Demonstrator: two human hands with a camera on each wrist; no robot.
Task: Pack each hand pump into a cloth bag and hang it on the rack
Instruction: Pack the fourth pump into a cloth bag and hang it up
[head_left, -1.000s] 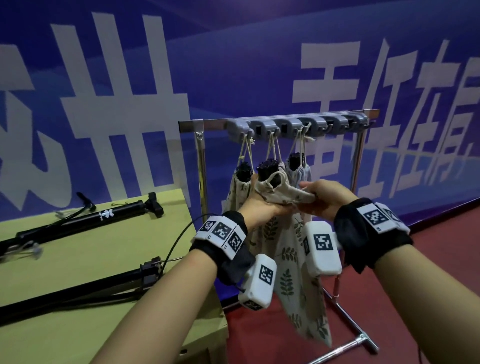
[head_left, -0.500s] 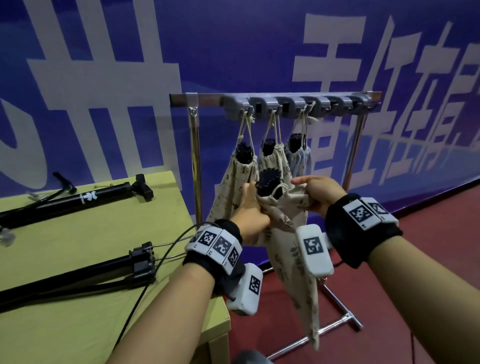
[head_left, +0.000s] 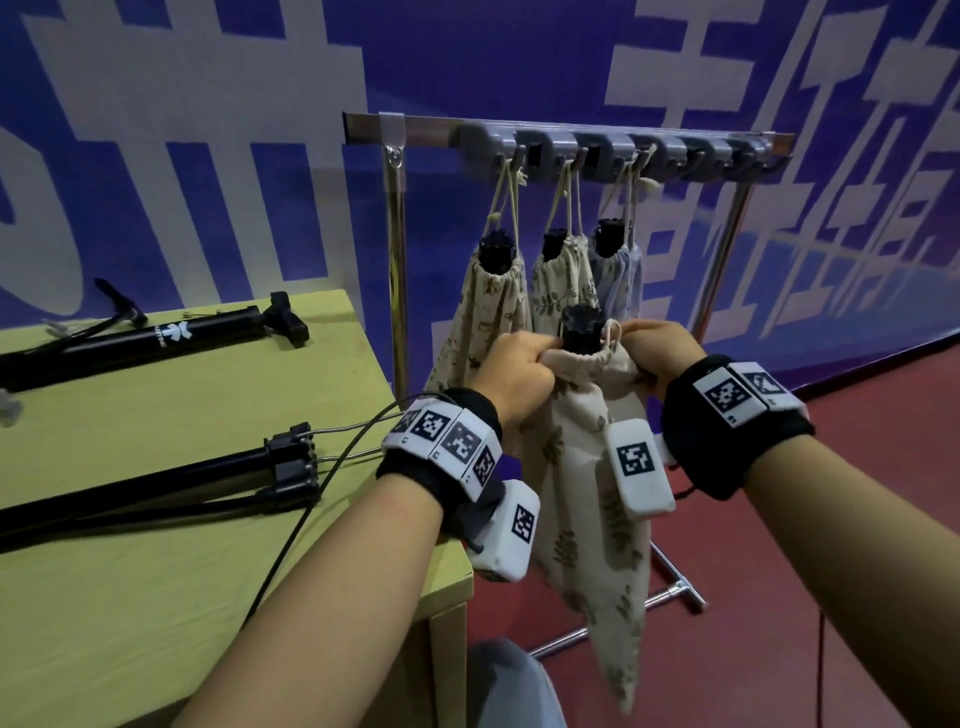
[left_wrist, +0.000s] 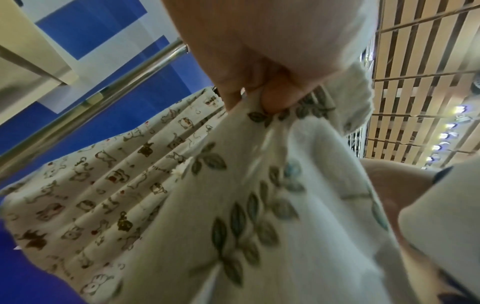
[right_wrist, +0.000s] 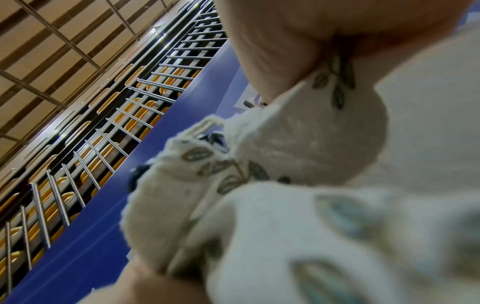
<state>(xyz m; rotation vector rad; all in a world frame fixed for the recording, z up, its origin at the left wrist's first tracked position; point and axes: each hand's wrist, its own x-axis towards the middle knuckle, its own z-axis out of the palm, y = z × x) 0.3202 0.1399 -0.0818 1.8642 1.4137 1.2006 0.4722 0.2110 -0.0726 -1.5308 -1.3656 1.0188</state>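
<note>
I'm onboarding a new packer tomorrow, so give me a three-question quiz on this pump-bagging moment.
1. How many filled cloth bags already hang on the chrome rack?
2. True or false: the leaf-print cloth bag is held by the left hand alone.
3. What remains on the yellow-green table? A) two black hand pumps B) one C) none

Key: 1. Three. 2. False; the right hand grips its mouth too. 3. A.

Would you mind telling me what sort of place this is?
Probably an indoor sports hall: tiered yellow seats behind railings, a red floor, and a large blue banner along the wall.
</note>
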